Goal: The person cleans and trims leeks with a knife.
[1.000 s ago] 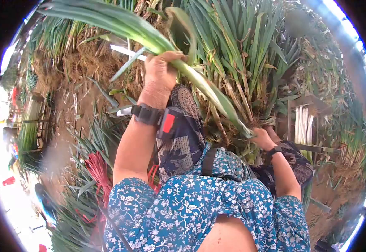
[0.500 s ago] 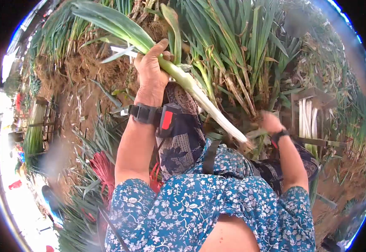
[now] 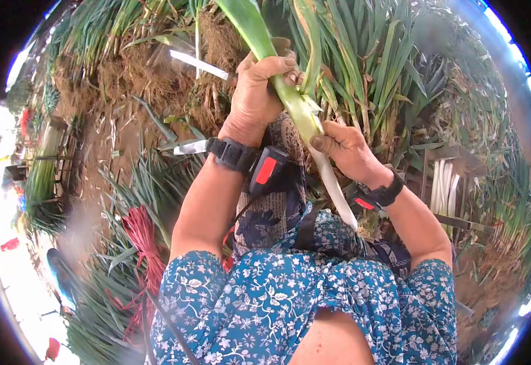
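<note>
A long green onion [image 3: 333,182] slants across my front, green leaf end up and pale stem end down towards my lap. My left hand [image 3: 258,91] is closed around its green upper part. Further down, my right hand [image 3: 349,151] pinches the stem's side between thumb and fingers, where the outer layer looks torn. A yellowish-green leaf [image 3: 310,36] hangs beside the left hand, bent away from the stem. Just behind both hands stands a heap of unpeeled green onions [image 3: 363,67].
White peeled stems [image 3: 445,185] lie in a rack at the right. A bound bundle [image 3: 45,176] rests in a frame on the left. Red ties [image 3: 143,243] lie over leaves at the lower left. Onions with soil-covered roots [image 3: 150,73] lie at the back left.
My right hand has moved up and left from beside the root end to the stem and pinches it. My left hand has shifted right with the onion, which now hangs steeper.
</note>
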`<state>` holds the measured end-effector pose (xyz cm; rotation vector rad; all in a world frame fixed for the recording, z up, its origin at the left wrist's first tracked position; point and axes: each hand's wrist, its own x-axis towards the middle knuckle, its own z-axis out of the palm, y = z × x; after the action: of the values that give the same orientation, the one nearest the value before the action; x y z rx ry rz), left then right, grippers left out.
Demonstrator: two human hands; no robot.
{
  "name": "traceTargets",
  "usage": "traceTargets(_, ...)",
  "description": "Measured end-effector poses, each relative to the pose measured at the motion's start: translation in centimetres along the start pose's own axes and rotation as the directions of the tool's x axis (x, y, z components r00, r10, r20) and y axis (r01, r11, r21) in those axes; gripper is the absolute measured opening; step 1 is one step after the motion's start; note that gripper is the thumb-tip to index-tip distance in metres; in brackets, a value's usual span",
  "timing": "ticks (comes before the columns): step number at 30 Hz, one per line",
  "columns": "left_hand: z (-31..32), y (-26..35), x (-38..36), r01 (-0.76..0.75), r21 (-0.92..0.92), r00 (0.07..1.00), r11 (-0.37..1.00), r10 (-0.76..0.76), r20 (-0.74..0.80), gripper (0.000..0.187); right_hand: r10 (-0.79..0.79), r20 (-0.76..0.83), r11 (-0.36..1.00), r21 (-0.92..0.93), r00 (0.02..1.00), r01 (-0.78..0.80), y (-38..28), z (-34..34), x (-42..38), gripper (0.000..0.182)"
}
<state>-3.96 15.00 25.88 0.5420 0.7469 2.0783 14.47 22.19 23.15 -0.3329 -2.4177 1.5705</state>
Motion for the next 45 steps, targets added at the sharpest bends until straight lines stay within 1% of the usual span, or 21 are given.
traceTargets(5,-1.6,-0.5,1.0,0.122,-0.176,0.984,0.977,-0.095,0.154,0.03,0.109,-0.046,0.939,0.331,0.993,-0.088,0.1,0.1,-0.1,0.026)
traceTargets(9,-0.2,-0.1,0.6,0.125,-0.223,0.961,0.967,-0.062,0.269,0.032,0.427,0.247,0.755,0.432,0.87,-0.493,2.5,0.5,0.0,0.022)
traceTargets(10,0.0,0.0,0.3,0.116,-0.193,0.964,0.974,-0.064,0.258,0.035,0.388,0.204,0.787,0.434,0.899,-0.439,3.6,0.6,-0.3,0.021)
traceTargets(13,-0.8,0.4,0.3,0.066,-0.16,0.981,0.985,-0.034,0.193,0.036,0.154,0.229,0.988,-0.001,0.961,-0.158,7.7,-1.0,-2.2,0.02)
traceTargets(15,-3.4,1.2,1.1,0.04,-0.132,0.998,0.99,-0.034,0.049,0.031,0.251,0.132,0.944,-0.253,0.959,-0.212,12.2,-1.6,-4.9,0.019)
traceTargets(18,-5.6,3.3,0.9,-0.044,-0.058,0.983,0.997,0.033,-0.182,0.013,0.546,-0.251,0.746,-0.288,0.799,-0.601,23.3,-2.1,-12.2,0.022)
traceTargets(19,-7.0,3.7,0.9,-0.046,0.012,0.951,0.999,0.047,-0.305,0.01,0.619,-0.364,0.5,-0.501,0.696,-0.707,23.0,-3.1,-13.5,0.023)
traceTargets(21,-7.9,4.3,0.2,-0.042,0.111,0.921,0.993,0.082,-0.382,0.011,0.583,-0.335,0.374,-0.698,0.74,-0.611,22.8,-4.4,-16.7,0.027)
traceTargets(25,-12.3,6.7,-0.1,-0.179,0.283,0.855,0.942,0.291,-0.428,0.012,0.716,-0.423,0.156,-0.679,0.556,-0.717,22.2,-6.1,-20.8,0.028)
traceTargets(29,-12.6,6.6,-1.3,-0.102,0.31,0.739,0.945,0.281,-0.613,0.014,0.79,-0.439,0.154,-0.533,0.428,-0.832,22.0,-8.2,-21.9,0.04)
traceTargets(32,-12.3,6.5,-0.9,-0.178,0.247,0.714,0.953,0.297,-0.633,0.019,0.621,-0.485,0.364,-0.517,0.616,-0.775,19.5,-7.9,-16.2,0.049)
traceTargets(33,-11.2,6.3,-1.1,-0.156,0.217,0.71,0.964,0.262,-0.654,0.021,0.393,-0.539,0.596,-0.469,0.746,-0.652,20.3,-7.6,-14.7,0.042)
traceTargets(34,-9.2,5.8,-1.4,-0.136,0.191,0.704,0.972,0.23,-0.672,0.022,0.37,-0.571,0.834,-0.143,0.733,-0.532,16.6,-6.5,-12.1,0.032)
traceTargets(35,-7.7,5.6,-1.3,-0.122,0.168,0.698,0.978,0.205,-0.687,0.024,0.323,-0.59,0.875,-0.112,0.74,-0.471,12.1,-5.5,-9.9,0.021)
traceTargets(36,-8.7,5.1,-0.8,-0.159,0.15,0.703,0.976,0.219,-0.677,0.028,-0.089,-0.601,0.888,-0.409,0.794,-0.21,8.8,-4.3,-9.0,0.011)
traceTargets(38,-8.3,4.1,-0.4,-0.164,0.171,0.775,0.972,0.234,-0.587,0.041,-0.313,-0.413,0.911,-0.386,0.855,0.147,4.6,-2.0,-7.5,0.004)
traceTargets(39,-7.4,4.0,-0.5,-0.14,0.083,0.809,0.987,0.162,-0.565,0.043,-0.315,-0.331,0.916,-0.351,0.89,0.193,3.7,-0.5,-6.3,0.003)
traceTargets(40,-6.3,3.5,-0.2,-0.151,0.019,0.815,0.988,0.135,-0.563,0.043,0.028,-0.205,0.984,-0.167,0.978,-0.063,2.2,0.4,-5.3,0.011)
traceTargets(41,-5.5,3.0,-0.4,-0.124,-0.002,0.885,0.992,0.11,-0.452,0.042,0.177,-0.125,0.983,0.064,0.976,-0.17,3.9,1.3,-4.0,0.031)
traceTargets(43,-4.2,1.7,0.2,-0.074,-0.148,0.887,0.986,-0.002,-0.462,0.041,0.165,-0.257,0.817,0.576,0.952,0.014,6.4,2.1,-0.8,0.047)
traceTargets(45,-2.9,0.6,0.4,0.05,-0.185,0.947,0.982,-0.105,-0.303,0.039,0.131,-0.204,0.229,0.958,0.97,0.171,4.9,0.4,1.7,0.05)
